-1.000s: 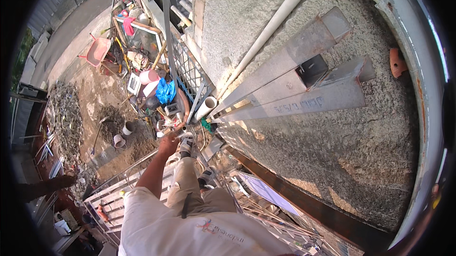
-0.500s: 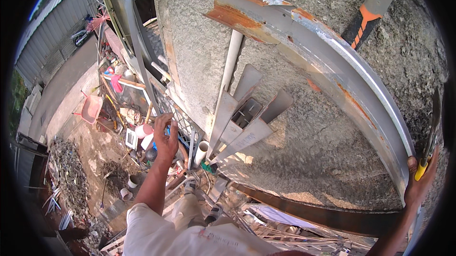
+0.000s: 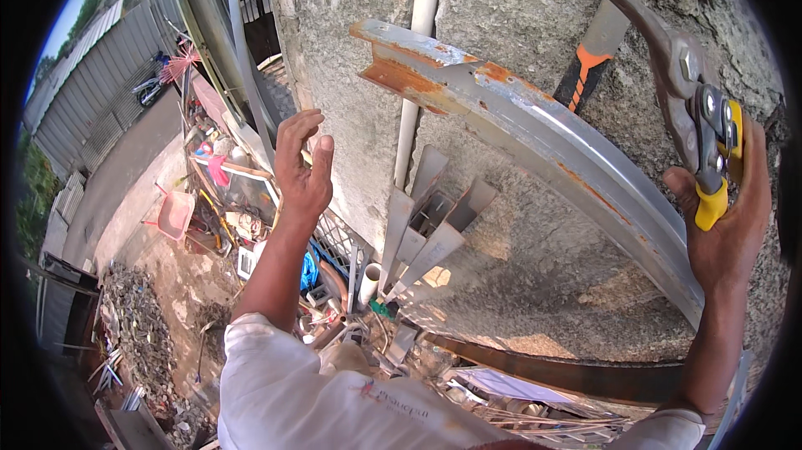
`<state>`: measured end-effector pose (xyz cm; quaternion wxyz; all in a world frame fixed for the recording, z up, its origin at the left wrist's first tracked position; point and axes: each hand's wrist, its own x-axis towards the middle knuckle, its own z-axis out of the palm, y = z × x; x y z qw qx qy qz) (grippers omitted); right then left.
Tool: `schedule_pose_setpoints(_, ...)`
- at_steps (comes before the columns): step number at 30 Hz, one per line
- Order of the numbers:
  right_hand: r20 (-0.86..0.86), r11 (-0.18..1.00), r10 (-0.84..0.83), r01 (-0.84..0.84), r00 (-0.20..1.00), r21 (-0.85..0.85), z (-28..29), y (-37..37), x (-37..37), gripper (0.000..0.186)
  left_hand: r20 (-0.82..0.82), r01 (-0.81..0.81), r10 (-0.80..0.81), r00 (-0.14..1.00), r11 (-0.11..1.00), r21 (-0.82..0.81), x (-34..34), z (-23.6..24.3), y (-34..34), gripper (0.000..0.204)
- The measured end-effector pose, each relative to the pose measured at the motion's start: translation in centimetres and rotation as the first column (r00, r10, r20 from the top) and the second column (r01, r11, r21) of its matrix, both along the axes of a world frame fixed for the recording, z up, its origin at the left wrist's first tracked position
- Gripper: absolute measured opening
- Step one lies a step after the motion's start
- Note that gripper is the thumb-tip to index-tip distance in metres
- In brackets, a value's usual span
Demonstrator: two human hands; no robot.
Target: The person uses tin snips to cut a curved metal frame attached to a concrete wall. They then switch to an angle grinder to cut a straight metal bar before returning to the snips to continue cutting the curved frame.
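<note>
My right hand [image 3: 735,216] grips tin snips [image 3: 675,61] by their yellow handles; the dark metal jaws point toward the far edge. Just left of that hand lies a grey steel channel [image 3: 543,128] with rust patches, stretched across a rough concrete surface [image 3: 518,283]. My left hand [image 3: 305,166] is raised at the left edge of the concrete, fingers loosely bent and thumb apart, with nothing in it. Beyond the channel rests a tool with a grey, orange and black handle [image 3: 597,45]; its head is not clearly seen.
An upright metal post with flared strips [image 3: 426,224] rises by the concrete's near side. A white pipe [image 3: 411,124] runs along the surface. Far below at left are a wheelbarrow [image 3: 175,214], a rubble heap [image 3: 138,325] and scattered scrap.
My right hand has moved up and inward from the channel's near end, bringing the snips into fuller view. My left hand has risen, and the view has shifted.
</note>
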<state>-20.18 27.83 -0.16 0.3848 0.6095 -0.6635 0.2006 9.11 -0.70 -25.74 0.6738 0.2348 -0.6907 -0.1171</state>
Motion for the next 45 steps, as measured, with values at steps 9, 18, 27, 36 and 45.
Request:
schedule_pose_setpoints(9, 0.248, 0.972, 0.168, -0.203, 0.954, 0.121, -1.2, -5.7, 0.9, 0.087, 0.071, -0.064, 0.087, 0.994, 0.959, -0.277, -2.5, 11.7, -3.9, 0.028)
schedule_pose_setpoints(18, 0.552, 0.755, 0.497, -0.647, 0.67, 0.105, -1.8, -6.5, -2.2, 0.086, 0.124, -0.002, 0.044, 0.991, 0.947, -0.32, -7.8, 15.4, -6.1, 0.024)
schedule_pose_setpoints(27, 0.685, 0.749, 0.472, -0.663, 0.555, 0.021, -2.1, -7.0, -2.3, 0.087, -0.261, -0.144, 0.01, 0.965, 0.854, -0.499, -12.1, 16.3, -7.8, 0.034)
schedule_pose_setpoints(36, 0.71, 0.738, 0.429, -0.67, 0.558, 0.081, -1.9, -6.8, -2.1, 0.097, 0.011, 0.146, -0.148, 0.989, 0.962, -0.231, -11.1, 15.5, -7.4, 0.054)
schedule_pose_setpoints(45, 0.661, 0.728, 0.515, -0.685, 0.545, -0.002, -2.2, -7.5, -2.3, 0.071, 0.676, -0.282, 0.08, 0.732, 0.94, 0.194, -6.5, 17.1, 0.1, 0.074)
